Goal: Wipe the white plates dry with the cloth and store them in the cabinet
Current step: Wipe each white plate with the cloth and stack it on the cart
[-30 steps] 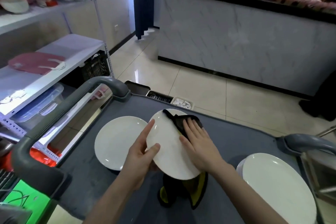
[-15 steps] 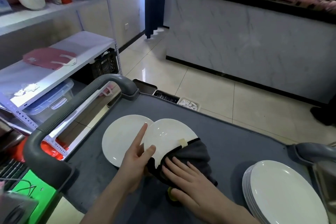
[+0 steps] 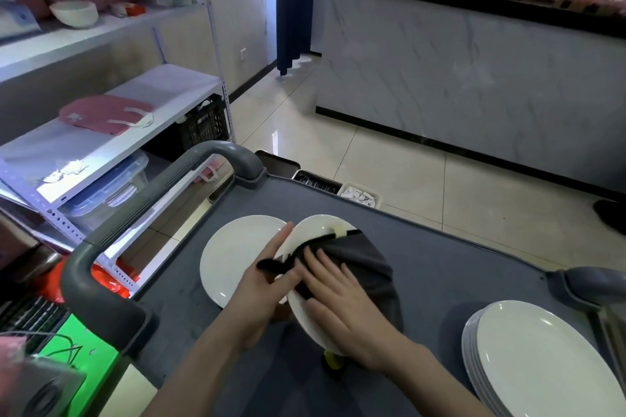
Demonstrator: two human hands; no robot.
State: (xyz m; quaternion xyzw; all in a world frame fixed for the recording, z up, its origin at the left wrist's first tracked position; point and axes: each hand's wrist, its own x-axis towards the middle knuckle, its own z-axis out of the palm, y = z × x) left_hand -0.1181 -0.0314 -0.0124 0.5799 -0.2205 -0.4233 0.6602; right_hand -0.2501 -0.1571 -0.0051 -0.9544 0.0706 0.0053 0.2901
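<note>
A white plate [image 3: 313,230] is held tilted above the grey cart top [image 3: 440,267]. My left hand [image 3: 267,281] grips its left rim, thumb on the face and fingers behind. My right hand [image 3: 342,308] lies flat with spread fingers and presses a dark grey cloth [image 3: 366,261] onto the plate's face. The cloth covers most of the plate; a yellow edge of it hangs below. A second white plate [image 3: 233,254] lies flat on the cart just left of my hands. A stack of several white plates [image 3: 542,359] sits at the cart's right.
The cart has thick grey handles at its left [image 3: 142,206] and right [image 3: 582,284]. A white metal shelf rack [image 3: 111,132] with a pink item, a white bowl and plastic boxes stands on the left. A marble-fronted counter [image 3: 474,78] rises across the tiled floor.
My right hand slid the cloth from the plate's upper right down over its face, then up toward the left rim. The plate dropped lower and flatter. The view shifted slightly left.
</note>
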